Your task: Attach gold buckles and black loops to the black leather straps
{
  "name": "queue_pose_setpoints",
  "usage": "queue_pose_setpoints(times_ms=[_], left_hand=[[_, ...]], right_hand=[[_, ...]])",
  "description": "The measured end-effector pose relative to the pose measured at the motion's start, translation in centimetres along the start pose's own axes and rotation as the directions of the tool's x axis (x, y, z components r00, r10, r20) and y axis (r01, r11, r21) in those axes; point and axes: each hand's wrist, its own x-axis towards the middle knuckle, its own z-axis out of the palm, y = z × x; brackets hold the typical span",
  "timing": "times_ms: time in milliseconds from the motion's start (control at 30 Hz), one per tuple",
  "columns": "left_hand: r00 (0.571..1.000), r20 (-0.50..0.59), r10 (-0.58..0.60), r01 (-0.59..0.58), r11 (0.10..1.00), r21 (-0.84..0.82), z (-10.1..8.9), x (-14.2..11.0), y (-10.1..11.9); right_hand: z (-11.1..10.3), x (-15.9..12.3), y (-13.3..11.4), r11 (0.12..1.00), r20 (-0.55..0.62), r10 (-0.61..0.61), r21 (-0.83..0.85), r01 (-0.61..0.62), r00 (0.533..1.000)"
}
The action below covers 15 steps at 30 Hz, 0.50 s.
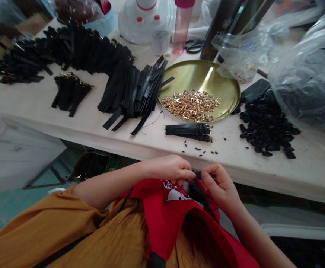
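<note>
In front of my red apron, my left hand (176, 169) and my right hand (216, 182) pinch a black strap (197, 174) between them. Only a short piece of it shows; my fingers cover the rest. Just beyond, on the table edge, lie several finished-looking black straps with gold buckles (188, 132) in a neat stack. Small black bits (198, 149) are scattered near them. A gold round tray (226, 85) holds a heap of small gold buckles (191, 106). To its left is a pile of loose black strips (131, 93).
Black loops (268, 126) are heaped at the right beside clear plastic bags (307, 82). Bundled buckled straps (75, 46) line the back left, with a smaller bundle (70, 93) nearer. A pink bottle (182, 29), scissors (195, 46) and dark cylinders (220, 28) stand or lie behind the tray.
</note>
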Motion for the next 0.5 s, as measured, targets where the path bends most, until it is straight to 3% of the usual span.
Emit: queue_pose_setpoints(times_ms=[300, 400, 500], left_hand=[[1.0, -0.014, -0.023, 0.025, 0.98, 0.196, 0.7, 0.2, 0.4], [0.999, -0.048, -0.006, 0.012, 0.991, 0.13, 0.3, 0.3, 0.4], [0.997, -0.073, 0.017, -0.009, 0.995, 0.102, -0.5, 0.2, 0.8]], right_hand=[[-0.2, -0.1, 0.0, 0.946, 0.072, -0.218, -0.228, 0.229, 0.973], [-0.4, 0.4, -0.5, 0.921, 0.039, -0.225, -0.317, 0.226, 0.974], [-0.7, 0.8, -1.0, 0.949, 0.004, -0.179, -0.265, 0.174, 0.984]])
